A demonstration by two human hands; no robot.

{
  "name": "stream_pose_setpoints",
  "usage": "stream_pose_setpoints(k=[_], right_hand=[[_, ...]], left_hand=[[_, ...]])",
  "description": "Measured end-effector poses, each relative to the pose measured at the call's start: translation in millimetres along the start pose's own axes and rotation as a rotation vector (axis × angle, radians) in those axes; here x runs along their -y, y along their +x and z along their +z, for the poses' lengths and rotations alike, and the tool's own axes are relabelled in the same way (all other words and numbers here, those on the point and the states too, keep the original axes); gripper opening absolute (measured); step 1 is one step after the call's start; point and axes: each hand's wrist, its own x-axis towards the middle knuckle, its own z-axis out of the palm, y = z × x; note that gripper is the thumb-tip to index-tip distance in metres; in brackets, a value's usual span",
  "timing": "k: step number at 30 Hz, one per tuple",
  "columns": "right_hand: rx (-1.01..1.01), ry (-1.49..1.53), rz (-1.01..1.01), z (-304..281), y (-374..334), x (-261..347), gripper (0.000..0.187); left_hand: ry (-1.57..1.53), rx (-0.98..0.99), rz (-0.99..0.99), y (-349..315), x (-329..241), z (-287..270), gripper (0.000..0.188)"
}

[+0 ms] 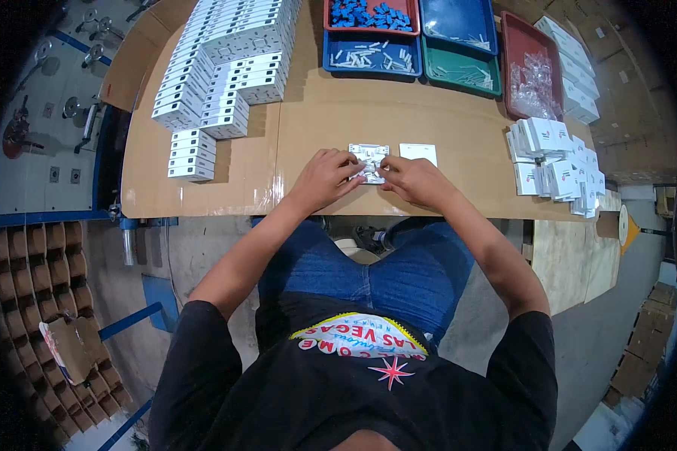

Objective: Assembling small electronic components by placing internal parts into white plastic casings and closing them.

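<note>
A small square white plastic housing (369, 152) lies on the cardboard-covered table in front of me, its detailed inner side facing up. The fingers of my left hand (325, 182) are closed at its left edge, thumb toward the near side. From the right, my right hand (418, 181) pinches at the right part of the same housing; any tiny piece between those fingertips is too small to make out. Just right of the housing, a plain white flat square cover (419, 153) lies apart, touched by neither hand.
Stacked white units (233, 83) stand at the far left. At the back are a red tray of blue pieces (372, 30), blue trays (372, 74), a green tray (462, 89) and a dark red tray of clear bags (510, 45). White boxes (549, 139) pile up right.
</note>
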Motion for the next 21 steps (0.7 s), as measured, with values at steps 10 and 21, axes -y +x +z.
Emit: stream_pose_setpoints(k=[10,21], right_hand=[[-0.15,-0.081,-0.205,17,-6,-11,0.027],[-0.134,-0.015,-0.09,13,-7,-6,0.024]], left_hand=[[-0.116,-0.051,-0.008,-10,5,9,0.032],[-0.18,-0.033,-0.097,-14,-3,6,0.033]])
